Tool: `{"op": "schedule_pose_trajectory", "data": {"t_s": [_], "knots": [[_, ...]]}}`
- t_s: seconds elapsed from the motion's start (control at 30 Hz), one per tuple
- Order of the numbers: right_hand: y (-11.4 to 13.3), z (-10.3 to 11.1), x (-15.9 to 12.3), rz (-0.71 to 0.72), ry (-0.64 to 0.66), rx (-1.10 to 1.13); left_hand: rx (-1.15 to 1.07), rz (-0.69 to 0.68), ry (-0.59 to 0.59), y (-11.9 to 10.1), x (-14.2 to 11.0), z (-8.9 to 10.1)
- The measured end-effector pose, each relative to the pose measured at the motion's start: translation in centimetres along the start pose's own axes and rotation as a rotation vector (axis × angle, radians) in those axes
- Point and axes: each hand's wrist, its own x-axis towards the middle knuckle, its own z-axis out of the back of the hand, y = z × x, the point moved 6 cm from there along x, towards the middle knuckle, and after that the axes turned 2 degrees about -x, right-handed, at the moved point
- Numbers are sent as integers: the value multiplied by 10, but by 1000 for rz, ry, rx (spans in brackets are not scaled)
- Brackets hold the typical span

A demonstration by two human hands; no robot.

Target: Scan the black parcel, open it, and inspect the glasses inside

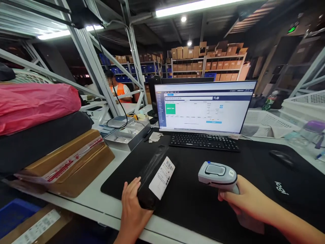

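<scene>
My left hand [134, 206] grips the near end of a parcel [149, 166] wrapped in black plastic. A white shipping label [161, 178] with barcodes faces up and to the right on it. The parcel lies tilted over the black desk mat [189, 200]; whether its underside touches the mat I cannot tell. In my right hand [241, 196] is a grey-and-white barcode scanner [218, 174], my fingers wrapped around its handle. The scanner's head points left, toward the parcel, with a gap between them.
Behind the mat stand a monitor [203, 115] and a keyboard [203, 141]; a mouse [281, 158] lies at right. Stacked packages and a cardboard box [73, 166] crowd the left, beside a metal tray [128, 137]. White baskets [269, 122] are at right. A person in an orange vest [123, 91] sits beyond.
</scene>
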Motion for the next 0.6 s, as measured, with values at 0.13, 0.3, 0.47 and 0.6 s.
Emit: {"op": "schedule_pose_trajectory", "data": {"t_s": [0.13,0.3,0.47,0.6], "knots": [[-4,-2,-6,31,-16,97,-1,32,21,-4,2,-1],[0,-5,-6,56,22,227,24,67,39,-4,2,-2],[6,-9,-9,65,79,217,63,69,59,-4,1,-3],[-5,-8,-8,38,56,194,72,46,24,-5,2,-1]]}}
